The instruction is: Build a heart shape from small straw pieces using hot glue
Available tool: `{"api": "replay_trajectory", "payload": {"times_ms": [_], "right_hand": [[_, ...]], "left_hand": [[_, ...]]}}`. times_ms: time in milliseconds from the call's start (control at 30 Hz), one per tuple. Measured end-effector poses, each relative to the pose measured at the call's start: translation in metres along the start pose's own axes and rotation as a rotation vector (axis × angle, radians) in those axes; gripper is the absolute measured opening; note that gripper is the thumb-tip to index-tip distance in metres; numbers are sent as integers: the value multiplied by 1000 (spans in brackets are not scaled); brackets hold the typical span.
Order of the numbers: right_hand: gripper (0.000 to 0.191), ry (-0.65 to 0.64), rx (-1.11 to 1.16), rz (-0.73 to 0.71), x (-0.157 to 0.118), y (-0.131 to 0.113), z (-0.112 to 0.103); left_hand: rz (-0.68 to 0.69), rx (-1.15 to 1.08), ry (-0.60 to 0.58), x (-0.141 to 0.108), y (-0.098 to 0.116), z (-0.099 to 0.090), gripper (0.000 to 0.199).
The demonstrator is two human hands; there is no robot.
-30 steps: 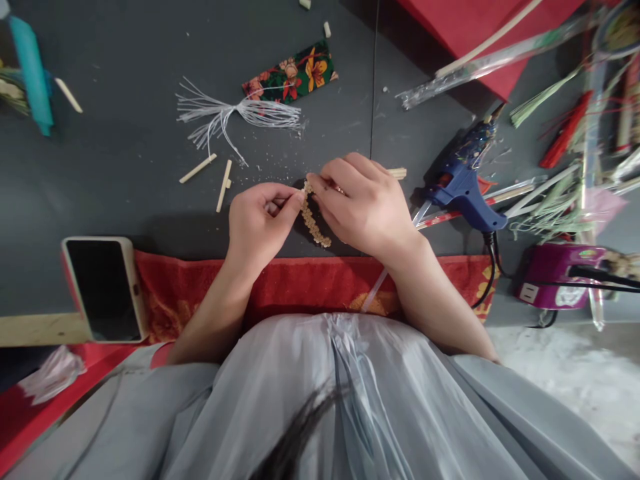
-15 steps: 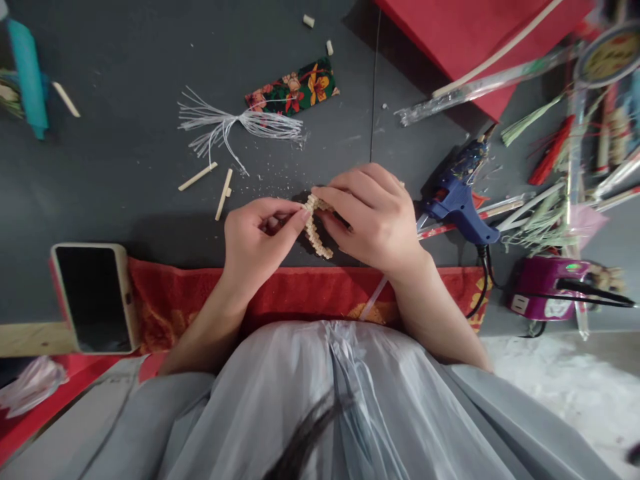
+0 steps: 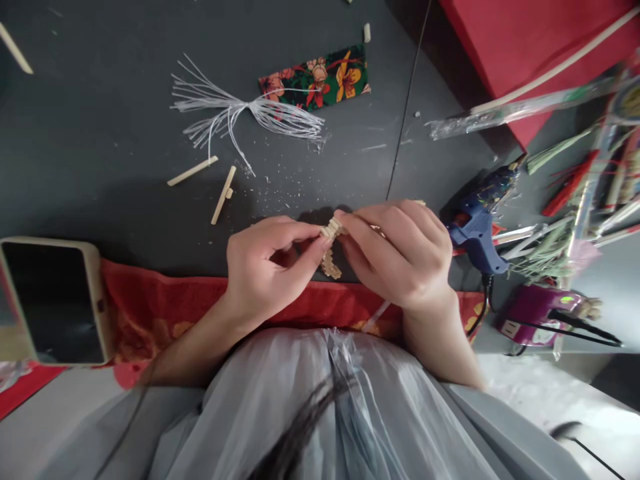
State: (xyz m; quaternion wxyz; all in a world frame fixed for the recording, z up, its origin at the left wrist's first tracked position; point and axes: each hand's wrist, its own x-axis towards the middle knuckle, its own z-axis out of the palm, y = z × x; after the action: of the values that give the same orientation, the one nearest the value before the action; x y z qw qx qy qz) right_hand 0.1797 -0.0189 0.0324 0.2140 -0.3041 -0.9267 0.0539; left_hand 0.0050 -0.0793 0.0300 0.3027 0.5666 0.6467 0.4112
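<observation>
Between my two hands is a pale, knobbly curved strip (image 3: 331,265) built of small wood-like pieces. My left hand (image 3: 273,270) pinches it from the left with thumb and forefinger. From the right, my right hand (image 3: 405,250) grips its upper part, its fingers curled and hiding some of the strip. The strip's lower end hangs free, just above the red cloth (image 3: 280,297) along the table's front edge. Pale crumbs lie on the grey table (image 3: 150,127) beyond my hands.
A bundle of white strings (image 3: 250,110) lies over a floral fabric piece (image 3: 320,80). Pale sticks (image 3: 223,195) are left of it. A phone (image 3: 53,303) rests at left. On the right are a blue glue gun (image 3: 475,230), a purple power block (image 3: 533,315) and a red sheet (image 3: 530,53).
The view has shifted and come closer. My hands have tilted the strip, so its stacked upper part now shows between my fingertips; both hands still hold it.
</observation>
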Motion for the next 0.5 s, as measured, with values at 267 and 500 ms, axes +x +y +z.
{"api": "replay_trajectory", "payload": {"times_ms": [267, 500], "right_hand": [[19, 14, 39, 2, 1, 0, 0], [25, -132, 54, 146, -1, -2, 9]], "left_hand": [[-118, -20, -12, 0, 2, 2, 8], [-173, -52, -20, 2, -5, 2, 11]]}}
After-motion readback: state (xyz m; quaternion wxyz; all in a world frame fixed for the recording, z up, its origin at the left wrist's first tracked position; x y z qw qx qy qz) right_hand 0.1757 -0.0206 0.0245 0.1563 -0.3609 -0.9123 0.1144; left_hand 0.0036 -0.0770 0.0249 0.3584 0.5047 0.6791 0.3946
